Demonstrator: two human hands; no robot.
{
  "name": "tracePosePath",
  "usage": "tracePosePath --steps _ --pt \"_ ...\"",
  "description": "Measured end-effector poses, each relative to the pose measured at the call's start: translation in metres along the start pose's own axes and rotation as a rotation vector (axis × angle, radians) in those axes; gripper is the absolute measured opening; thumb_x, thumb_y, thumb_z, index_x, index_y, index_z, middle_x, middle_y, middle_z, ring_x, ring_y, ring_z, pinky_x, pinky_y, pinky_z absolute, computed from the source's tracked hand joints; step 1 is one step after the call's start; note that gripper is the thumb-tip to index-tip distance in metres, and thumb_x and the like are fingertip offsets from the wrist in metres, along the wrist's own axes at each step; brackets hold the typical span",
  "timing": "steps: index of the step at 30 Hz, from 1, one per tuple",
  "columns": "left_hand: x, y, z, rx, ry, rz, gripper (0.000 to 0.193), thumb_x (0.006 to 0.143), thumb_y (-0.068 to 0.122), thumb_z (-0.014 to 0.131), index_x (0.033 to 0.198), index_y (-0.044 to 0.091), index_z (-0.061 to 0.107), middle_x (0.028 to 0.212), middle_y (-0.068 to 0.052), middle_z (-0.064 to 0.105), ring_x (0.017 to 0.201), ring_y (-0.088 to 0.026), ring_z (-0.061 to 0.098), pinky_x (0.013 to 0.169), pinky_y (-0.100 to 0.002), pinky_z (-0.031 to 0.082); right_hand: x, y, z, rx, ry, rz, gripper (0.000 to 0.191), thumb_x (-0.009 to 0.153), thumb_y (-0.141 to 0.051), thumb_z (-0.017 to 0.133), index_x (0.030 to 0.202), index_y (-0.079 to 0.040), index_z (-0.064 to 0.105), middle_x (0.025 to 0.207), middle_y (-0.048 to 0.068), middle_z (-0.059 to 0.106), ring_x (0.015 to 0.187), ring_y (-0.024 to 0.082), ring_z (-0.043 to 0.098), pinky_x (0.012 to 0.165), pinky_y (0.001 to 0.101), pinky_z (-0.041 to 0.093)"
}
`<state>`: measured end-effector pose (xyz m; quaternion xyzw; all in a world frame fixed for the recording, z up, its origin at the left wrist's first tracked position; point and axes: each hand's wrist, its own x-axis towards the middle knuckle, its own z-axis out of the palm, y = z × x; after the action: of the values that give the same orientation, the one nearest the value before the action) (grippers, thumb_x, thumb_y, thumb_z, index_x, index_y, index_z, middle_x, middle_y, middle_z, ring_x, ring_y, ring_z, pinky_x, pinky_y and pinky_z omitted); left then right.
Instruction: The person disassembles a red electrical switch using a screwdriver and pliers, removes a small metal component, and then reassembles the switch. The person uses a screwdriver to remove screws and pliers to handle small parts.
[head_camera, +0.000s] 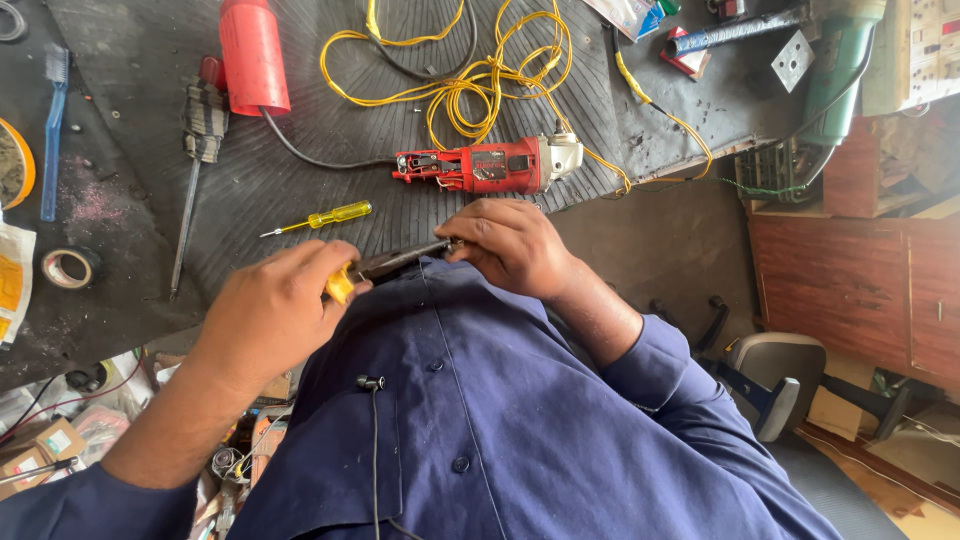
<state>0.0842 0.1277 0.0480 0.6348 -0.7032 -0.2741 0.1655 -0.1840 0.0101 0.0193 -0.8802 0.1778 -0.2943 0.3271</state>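
Pliers (392, 264) with yellow grips were held close to the person's chest, just above the blue shirt (500, 420) and at the near edge of the ribbed black mat (300, 160). The left hand (272, 312) was wrapped around the yellow grips, fingers curled shut on them. The right hand (508, 245) met the tool's dark nose, fingertips pinched together there; what they pinched could not be told. Beyond the hands lay an opened red power tool (485, 165), a tangle of yellow wire (480, 85) and a small yellow-handled screwdriver (322, 217), all apart from the hands.
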Motion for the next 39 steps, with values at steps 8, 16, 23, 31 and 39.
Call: tracePosePath --steps 8,16,23,31,39 --pt "0.004 -0.009 0.006 0.161 0.171 0.125 0.039 0.077 0.008 0.076 0.114 0.009 0.067 0.099 -0.005 0.067 0.092 -0.028 0.07 0.075 -0.041 0.057 -0.012 -0.004 0.015 0.153 0.002 0.363 0.025 0.096 -0.007 0.074 0.121 -0.001 0.073 0.093 0.01 0.072 0.084 0.021 0.072 0.075 0.0336 0.057" --pt "0.008 -0.022 0.006 0.462 0.217 0.256 0.028 0.086 0.014 0.073 0.114 0.013 0.069 0.087 -0.001 0.058 0.081 -0.022 0.062 0.07 -0.039 0.051 -0.027 0.02 0.031 1.33 -0.152 1.014 0.035 0.107 -0.026 0.059 0.109 0.007 0.07 0.083 0.01 0.072 0.075 0.021 0.075 0.073 0.0342 0.062" --pt "0.014 -0.025 0.006 0.535 0.204 0.279 0.02 0.091 0.016 0.069 0.111 0.014 0.068 0.083 0.0 0.054 0.078 -0.02 0.06 0.066 -0.037 0.048 -0.032 0.027 0.034 1.607 -0.1 1.227 0.037 0.11 -0.028 0.056 0.103 0.007 0.068 0.077 0.009 0.07 0.068 0.021 0.073 0.071 0.0373 0.064" --pt "0.024 -0.025 0.003 0.571 0.183 0.292 0.019 0.093 0.018 0.069 0.111 0.014 0.068 0.081 0.0 0.052 0.077 -0.019 0.06 0.066 -0.036 0.048 -0.032 0.026 0.034 1.558 -0.053 1.14 0.035 0.109 -0.028 0.057 0.112 0.006 0.067 0.086 0.008 0.07 0.076 0.021 0.074 0.077 0.0353 0.063" --pt "0.03 -0.025 0.006 0.5 0.186 0.268 0.025 0.089 0.016 0.071 0.113 0.013 0.068 0.083 -0.001 0.055 0.079 -0.021 0.062 0.068 -0.038 0.05 -0.034 0.016 0.039 1.048 0.019 0.973 0.029 0.098 -0.008 0.069 0.124 0.006 0.063 0.101 0.008 0.072 0.096 0.015 0.074 0.09 0.0292 0.06"
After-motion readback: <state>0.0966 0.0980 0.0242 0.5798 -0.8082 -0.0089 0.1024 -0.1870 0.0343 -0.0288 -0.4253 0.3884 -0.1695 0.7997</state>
